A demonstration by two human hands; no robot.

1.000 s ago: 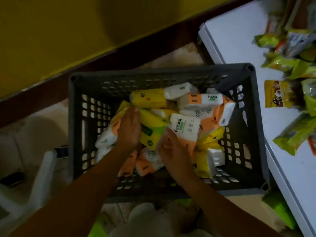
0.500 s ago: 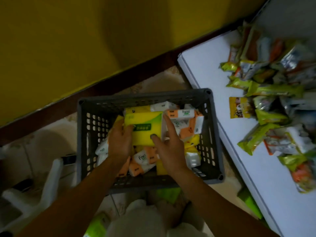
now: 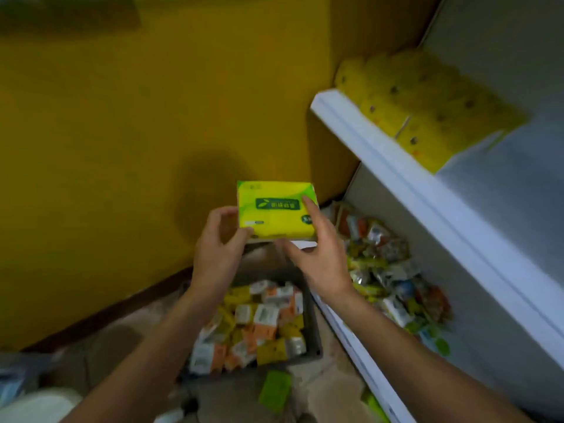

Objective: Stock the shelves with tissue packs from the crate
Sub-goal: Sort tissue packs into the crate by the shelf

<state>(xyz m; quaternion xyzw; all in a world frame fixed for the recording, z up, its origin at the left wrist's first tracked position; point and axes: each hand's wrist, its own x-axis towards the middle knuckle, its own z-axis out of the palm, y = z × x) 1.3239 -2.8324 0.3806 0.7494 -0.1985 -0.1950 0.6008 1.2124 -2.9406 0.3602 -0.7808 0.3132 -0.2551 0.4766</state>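
A yellow-green tissue pack (image 3: pixel 274 209) is held up in front of the yellow wall, well above the crate. My left hand (image 3: pixel 218 248) grips its left end, thumb on the front. My right hand (image 3: pixel 317 254) holds its right end, index finger laid on the front face and thumb under it. Below, the dark grey crate (image 3: pixel 314 331) sits on the floor, filled with several white, orange and yellow tissue packs (image 3: pixel 259 325). To the right stands the white shelf unit; its upper shelf (image 3: pixel 396 178) carries a row of yellow tissue packs (image 3: pixel 427 111).
The lower shelf (image 3: pixel 351 340) holds a heap of mixed snack packets (image 3: pixel 384 264). A green pack (image 3: pixel 274 389) lies on the floor in front of the crate. A white object (image 3: pixel 36 404) sits at the bottom left. The yellow wall (image 3: pixel 122 148) is close on the left.
Both hands lifted the yellow-green pack out of the crate and raised it up toward the shelves. The view tilted upward, bringing the upper shelf into sight.
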